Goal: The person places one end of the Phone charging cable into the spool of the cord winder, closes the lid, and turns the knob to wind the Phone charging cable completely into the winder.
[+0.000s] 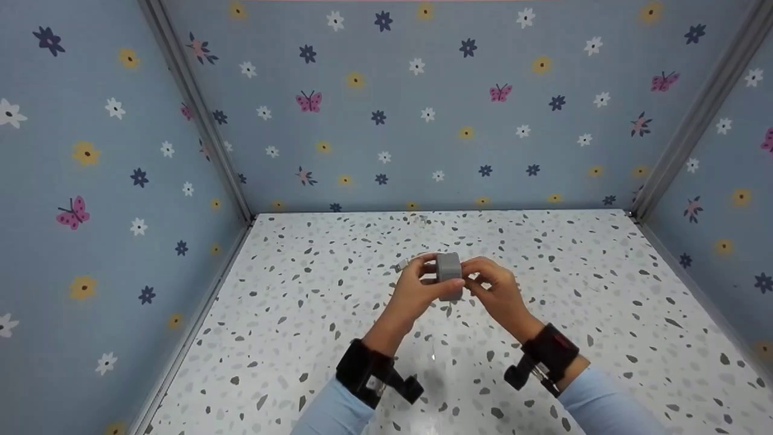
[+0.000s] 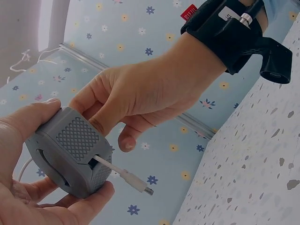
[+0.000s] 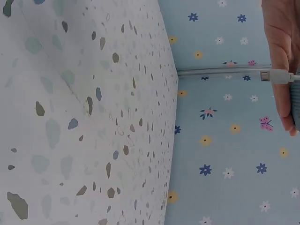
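Observation:
A grey, rounded cable winder point(image 1: 449, 275) with a cross-hatched rim is held up above the table. My left hand point(image 1: 418, 284) grips it, thumb on one edge and fingers under the other, as the left wrist view shows. A short white cable with a USB plug point(image 2: 136, 181) sticks out of a slot in the rim. My right hand point(image 1: 495, 287) is at the winder's right side, its thumb and finger bent against it; their tips are partly hidden. In the right wrist view the USB plug point(image 3: 276, 76) crosses a hand at the right edge.
The speckled white table point(image 1: 290, 338) spreads below both hands. Blue flowered panels point(image 1: 410, 109) stand at the back and sides, with grey metal posts point(image 1: 196, 109) at the corners. Each wrist wears a black camera strap point(image 1: 551, 356).

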The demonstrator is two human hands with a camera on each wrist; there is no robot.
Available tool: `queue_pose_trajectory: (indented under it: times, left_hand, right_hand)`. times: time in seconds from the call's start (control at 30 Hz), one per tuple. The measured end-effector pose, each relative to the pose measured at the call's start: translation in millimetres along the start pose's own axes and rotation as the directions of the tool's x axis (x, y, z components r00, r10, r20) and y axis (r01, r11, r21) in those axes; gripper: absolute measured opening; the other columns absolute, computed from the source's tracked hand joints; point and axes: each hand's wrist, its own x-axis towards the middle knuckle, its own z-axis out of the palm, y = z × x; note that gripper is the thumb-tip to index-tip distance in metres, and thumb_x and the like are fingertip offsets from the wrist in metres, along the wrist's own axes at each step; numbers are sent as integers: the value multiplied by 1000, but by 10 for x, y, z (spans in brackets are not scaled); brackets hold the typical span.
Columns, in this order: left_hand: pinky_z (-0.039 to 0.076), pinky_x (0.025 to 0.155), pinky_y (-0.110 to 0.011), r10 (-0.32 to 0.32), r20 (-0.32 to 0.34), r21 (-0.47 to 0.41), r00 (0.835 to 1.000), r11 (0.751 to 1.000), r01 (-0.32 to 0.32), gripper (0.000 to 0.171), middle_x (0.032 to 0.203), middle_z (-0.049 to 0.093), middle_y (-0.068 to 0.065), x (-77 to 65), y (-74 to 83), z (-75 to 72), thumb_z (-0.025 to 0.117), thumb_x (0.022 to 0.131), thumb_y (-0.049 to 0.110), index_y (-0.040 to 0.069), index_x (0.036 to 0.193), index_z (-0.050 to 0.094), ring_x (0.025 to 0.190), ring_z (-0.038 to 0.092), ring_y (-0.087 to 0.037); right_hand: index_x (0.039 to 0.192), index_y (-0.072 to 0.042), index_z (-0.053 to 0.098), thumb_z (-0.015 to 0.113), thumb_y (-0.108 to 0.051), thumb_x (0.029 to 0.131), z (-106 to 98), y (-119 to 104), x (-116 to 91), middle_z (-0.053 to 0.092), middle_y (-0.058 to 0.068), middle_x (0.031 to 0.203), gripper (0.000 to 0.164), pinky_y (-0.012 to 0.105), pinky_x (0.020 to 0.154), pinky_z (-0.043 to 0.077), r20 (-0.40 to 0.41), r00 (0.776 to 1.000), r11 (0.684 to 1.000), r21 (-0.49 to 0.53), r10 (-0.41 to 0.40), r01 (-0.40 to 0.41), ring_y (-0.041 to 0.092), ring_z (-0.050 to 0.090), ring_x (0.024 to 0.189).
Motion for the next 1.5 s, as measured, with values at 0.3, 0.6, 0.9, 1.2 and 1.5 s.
queue_pose_trajectory:
  times: [0.3,0.6,0.9,1.2,1.5]
  left_hand:
    - [52,92,-38,-7,-23,19,1000,1000,7,77,134,50,-15,-3,-49,-20,79,81,29,7,144,40,120,55,-29]
    - [51,95,-39,5,-4,7,1000,1000,-5,76,135,49,-17,4,-21,-40,78,82,28,7,144,39,121,54,-31]
    - [51,93,-37,-6,14,-5,1000,1000,6,77,137,48,-15,-17,-13,-25,78,82,29,8,145,38,121,54,-29]
    - [53,90,-38,4,1,-31,1000,1000,-4,78,135,48,-15,-5,-73,-21,81,79,27,9,143,40,118,56,-29]
    - [54,87,-37,9,-17,-21,1000,1000,-10,73,131,50,-17,19,-124,0,81,79,23,7,140,44,113,57,-30]
  right_hand:
    - [98,-5,58,60,-1,92,46,142,13,62,1,76,7,21,49,45,146,784,682,414,604,-603,12,56,63]
    - [90,-3,75,70,1,86,-40,389,-28,69,4,95,8,23,62,51,18,966,954,-154,-258,257,16,60,82]
    - [86,-5,75,63,-12,94,-73,506,31,71,7,90,16,30,67,54,55,810,740,-373,-585,559,22,63,81]
    - [93,-7,63,58,0,95,68,205,-45,60,5,80,8,21,43,45,101,967,969,-108,234,-223,7,53,58]
    - [94,-4,64,54,-8,98,68,-55,72,56,5,68,11,25,46,44,130,783,792,-168,608,-587,13,49,49]
